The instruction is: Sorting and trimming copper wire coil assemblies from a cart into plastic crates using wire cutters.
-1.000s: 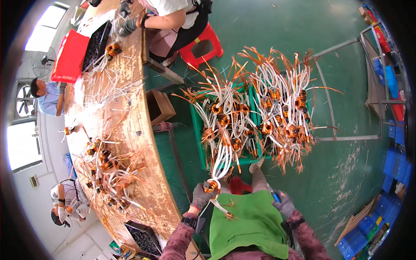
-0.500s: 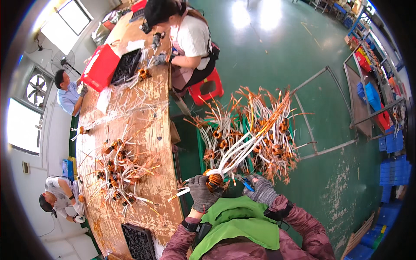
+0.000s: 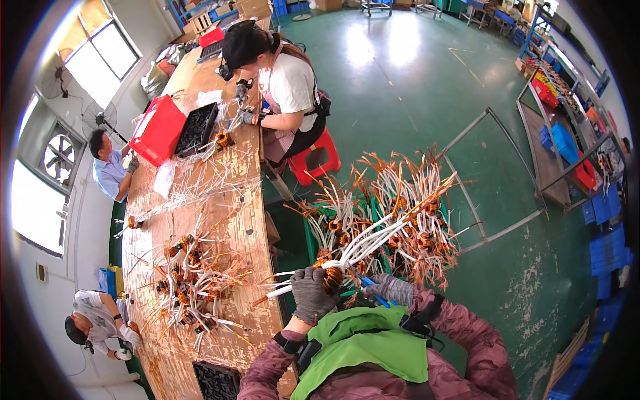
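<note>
My left hand (image 3: 312,296), in a grey glove, is closed round a copper-wound toroidal coil (image 3: 333,276). Long white-sleeved leads (image 3: 373,238) with bare copper ends stretch from it up and to the right, and shorter ones stick out to the left. In my right hand (image 3: 392,289), also gloved, are blue-handled pliers (image 3: 377,291); their metal jaws point at the coil's right side, and whether they grip a wire is too small to tell. Beyond my hands, green crates (image 3: 311,244) are heaped with similar coils and leads.
On the worn wooden table (image 3: 243,280) to my left lie a pile of coils (image 3: 187,283), a black tray (image 3: 217,381) and a red bin (image 3: 158,131). A co-worker (image 3: 293,87) sits on a red stool (image 3: 317,159). Metal frame bars (image 3: 513,227) lie to the right.
My right hand and the pliers have shifted slightly left, and more of the blue handles shows. The coil remains in my left hand. The whole view has tilted up slightly.
</note>
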Demonstrator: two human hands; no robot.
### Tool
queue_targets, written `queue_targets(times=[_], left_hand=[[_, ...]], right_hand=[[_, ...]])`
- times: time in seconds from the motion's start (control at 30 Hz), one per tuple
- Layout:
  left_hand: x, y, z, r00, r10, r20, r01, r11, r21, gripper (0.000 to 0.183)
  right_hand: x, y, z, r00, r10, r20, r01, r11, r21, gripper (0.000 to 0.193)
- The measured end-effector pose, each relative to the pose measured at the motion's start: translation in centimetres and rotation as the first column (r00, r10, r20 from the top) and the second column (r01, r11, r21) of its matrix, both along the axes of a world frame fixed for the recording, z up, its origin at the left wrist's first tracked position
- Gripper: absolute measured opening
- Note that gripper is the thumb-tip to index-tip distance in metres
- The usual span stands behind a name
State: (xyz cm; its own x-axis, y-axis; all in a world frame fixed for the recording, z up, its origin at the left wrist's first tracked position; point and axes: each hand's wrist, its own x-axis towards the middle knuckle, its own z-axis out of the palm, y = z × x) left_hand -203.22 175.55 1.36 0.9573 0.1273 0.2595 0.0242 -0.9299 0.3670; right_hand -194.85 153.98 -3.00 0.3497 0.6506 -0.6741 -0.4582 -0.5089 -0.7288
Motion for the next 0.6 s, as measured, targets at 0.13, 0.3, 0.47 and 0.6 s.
queue_targets(times=[0.13,0.3,0.47,0.6], left_hand=[[0.4,0.1,-0.2,0.999,0.007,-0.045,-0.006,0.999,0.033,0.059],[0.8,-0.3,-0.1,0.992,-0.006,-0.129,0.019,0.995,0.097,0.061],[0.8,-0.7,-0.2,0.99,0.01,-0.139,-0.003,0.999,0.053,0.059],[0.7,-1.0,0.1,0.988,0.024,-0.15,-0.014,0.998,0.064,0.057]], right_hand=[[1.3,1.0,0.8,0.996,0.078,-0.033,-0.082,0.989,-0.123,0.027],[1.2,0.1,-0.7,0.874,-0.135,-0.467,0.143,0.99,-0.02,0.027],[1.5,0.0,-2.6,0.979,0.008,-0.202,-0.03,0.994,-0.108,0.026],[1.7,-0.1,-2.4,0.987,0.06,-0.15,-0.076,0.992,-0.104,0.026]])
